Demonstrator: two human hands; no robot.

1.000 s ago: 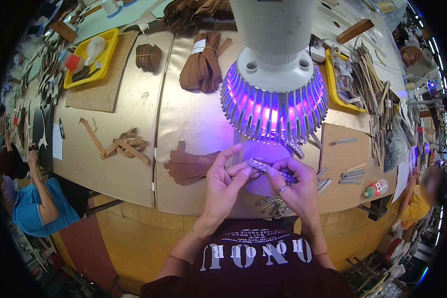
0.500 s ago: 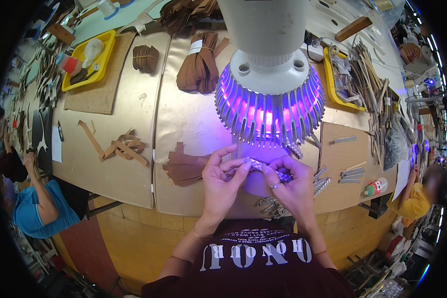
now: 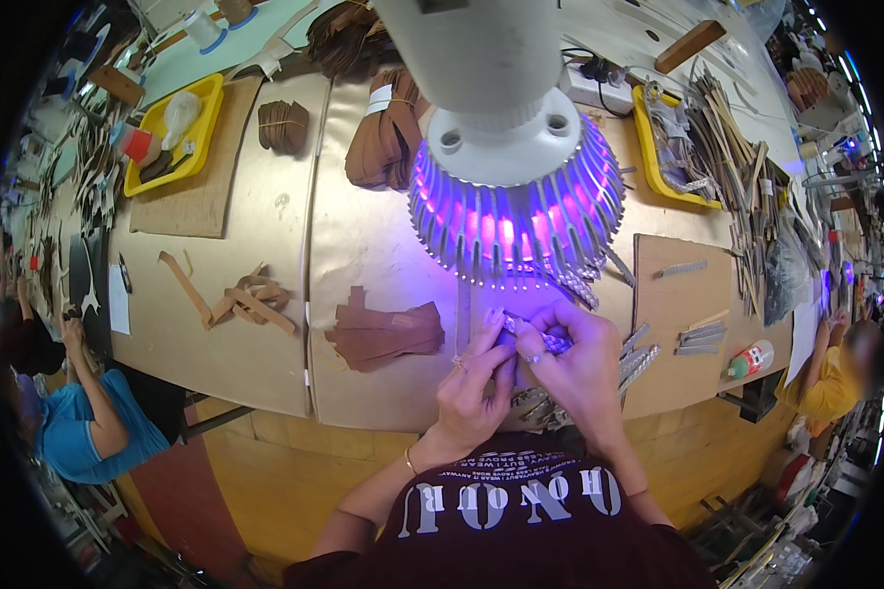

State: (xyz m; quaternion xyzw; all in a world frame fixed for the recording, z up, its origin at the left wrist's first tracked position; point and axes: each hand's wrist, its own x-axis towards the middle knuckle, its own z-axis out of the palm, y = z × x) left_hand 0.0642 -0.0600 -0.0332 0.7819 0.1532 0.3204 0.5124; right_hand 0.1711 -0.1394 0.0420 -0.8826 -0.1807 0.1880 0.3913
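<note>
My right hand [image 3: 578, 358] pinches a short silvery braided strap [image 3: 557, 344], tinted violet by the light. My left hand [image 3: 476, 385] is closed, its fingertips meeting the strap's left end; part of that end is hidden behind the fingers. Both hands work just under a finned lamp [image 3: 511, 221] glowing purple. Several more braided straps [image 3: 638, 365] lie to the right of my right hand, and others show partly beneath it. Left of my left hand rests a fanned stack of brown leather strips [image 3: 388, 334].
Grey strips [image 3: 699, 339] lie on a cardboard sheet [image 3: 673, 383] at the right, near a small bottle [image 3: 749, 360]. Tan strips [image 3: 250, 299] lie loose to the left. Yellow trays [image 3: 206, 123] stand at both back sides. People in blue [image 3: 103, 427] and yellow [image 3: 823, 383] sit either side.
My left hand has turned and come lower, its fingers now curled in beside the strap's end. My right hand keeps its pinch. The lamp appears shifted slightly left in the view.
</note>
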